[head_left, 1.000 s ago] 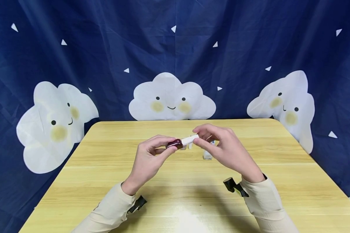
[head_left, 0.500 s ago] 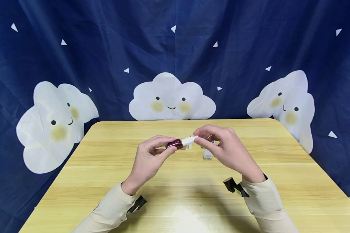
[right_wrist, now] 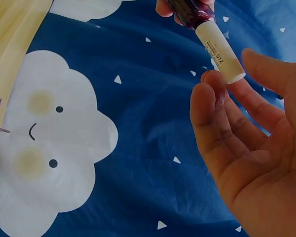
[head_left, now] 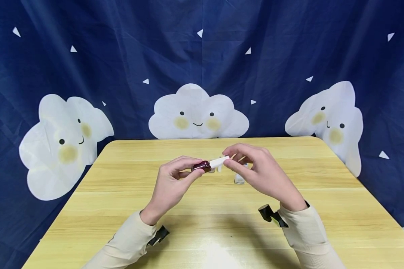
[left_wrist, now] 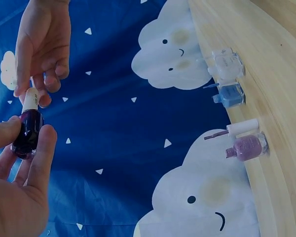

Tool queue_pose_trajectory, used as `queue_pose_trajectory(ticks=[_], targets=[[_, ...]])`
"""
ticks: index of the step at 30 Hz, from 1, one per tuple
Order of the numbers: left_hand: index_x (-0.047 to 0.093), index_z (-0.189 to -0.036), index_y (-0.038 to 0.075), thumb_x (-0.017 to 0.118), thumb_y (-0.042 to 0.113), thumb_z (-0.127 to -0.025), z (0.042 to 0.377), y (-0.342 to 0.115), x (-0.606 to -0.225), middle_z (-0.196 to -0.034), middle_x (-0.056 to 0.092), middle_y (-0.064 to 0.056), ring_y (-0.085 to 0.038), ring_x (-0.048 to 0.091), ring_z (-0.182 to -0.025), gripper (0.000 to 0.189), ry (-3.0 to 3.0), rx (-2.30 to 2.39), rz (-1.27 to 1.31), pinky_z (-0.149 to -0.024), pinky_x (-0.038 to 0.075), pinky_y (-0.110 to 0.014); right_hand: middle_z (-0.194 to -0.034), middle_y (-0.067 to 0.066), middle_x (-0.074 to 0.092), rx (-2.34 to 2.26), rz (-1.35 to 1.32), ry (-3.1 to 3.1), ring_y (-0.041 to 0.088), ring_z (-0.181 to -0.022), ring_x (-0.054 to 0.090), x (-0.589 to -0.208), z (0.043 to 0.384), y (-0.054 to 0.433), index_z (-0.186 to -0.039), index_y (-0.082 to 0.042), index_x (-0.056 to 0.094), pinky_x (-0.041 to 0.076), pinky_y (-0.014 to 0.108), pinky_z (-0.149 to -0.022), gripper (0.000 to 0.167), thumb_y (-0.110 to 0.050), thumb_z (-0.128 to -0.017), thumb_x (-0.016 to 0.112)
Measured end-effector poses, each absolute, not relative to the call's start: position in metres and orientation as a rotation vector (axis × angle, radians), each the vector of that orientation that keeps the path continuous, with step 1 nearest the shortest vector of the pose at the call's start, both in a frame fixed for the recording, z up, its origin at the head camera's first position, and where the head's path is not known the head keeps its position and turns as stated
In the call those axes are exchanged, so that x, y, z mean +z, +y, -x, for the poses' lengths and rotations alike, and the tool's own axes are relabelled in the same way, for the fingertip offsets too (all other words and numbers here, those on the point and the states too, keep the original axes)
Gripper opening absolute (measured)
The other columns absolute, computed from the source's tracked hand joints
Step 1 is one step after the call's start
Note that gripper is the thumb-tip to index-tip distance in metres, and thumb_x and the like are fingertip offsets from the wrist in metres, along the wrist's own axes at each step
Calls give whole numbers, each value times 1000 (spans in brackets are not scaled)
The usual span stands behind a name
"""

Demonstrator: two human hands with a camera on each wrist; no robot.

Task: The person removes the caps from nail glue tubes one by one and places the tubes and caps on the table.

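Observation:
My left hand (head_left: pixel 175 179) grips a dark red nail polish bottle (head_left: pixel 201 166) between thumb and fingers, above the table. Its long white cap (right_wrist: pixel 219 52), printed "012", sits on the neck and points toward my right hand (head_left: pixel 252 168). In the right wrist view, the right thumb and fingers loosely surround the cap's end, with a small gap at the thumb. Behind the hands, on the table, stand a mauve nail polish bottle (left_wrist: pixel 249 147) and a blue one (left_wrist: pixel 231 95), both uncapped. A white cap (left_wrist: pixel 242 127) stands beside the mauve bottle, its brush pointing up.
A whitish nail polish bottle (left_wrist: pixel 228 65) stands close to the blue one, partly behind my right hand in the head view. The wooden table (head_left: pixel 141 209) ends at a dark blue cloth backdrop (head_left: pixel 121 56) printed with clouds.
My right fingers have shifted slightly around the cap's end, and the white cap's angle has wavered a little. The left hand and the dark red bottle have stayed in place.

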State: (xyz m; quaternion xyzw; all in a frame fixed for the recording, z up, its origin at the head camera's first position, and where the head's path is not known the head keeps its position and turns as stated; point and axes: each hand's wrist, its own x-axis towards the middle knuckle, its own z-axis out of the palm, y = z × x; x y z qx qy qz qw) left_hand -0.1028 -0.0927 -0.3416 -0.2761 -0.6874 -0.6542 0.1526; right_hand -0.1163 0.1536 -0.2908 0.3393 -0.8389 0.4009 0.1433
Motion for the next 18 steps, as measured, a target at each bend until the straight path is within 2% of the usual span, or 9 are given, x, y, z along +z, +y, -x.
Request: queue_pose_trajectory(ticks=[7,18], targets=[[76,-113,1,76,0,-90,103,-93,-341,-108,75,-11,-23,76,-96,23,-1977,-1876,791,-82,64,-37,-91,-12,73,1132,-994,-2438,4,-80,67,-291,117,154,-105,-18,73,61,27,-72,10,-15,-96,74],[76,-113,0,76,-1,-90,103,-93,-341,-108,74,-13,-21,76,-95,23,-1980,-1874,794,-82,64,-36,-100,-9,73,1108,-1065,-2398,3,-80,67,-292,118,155,-107,-16,71,62,25,-73,17,-7,-93,76]])
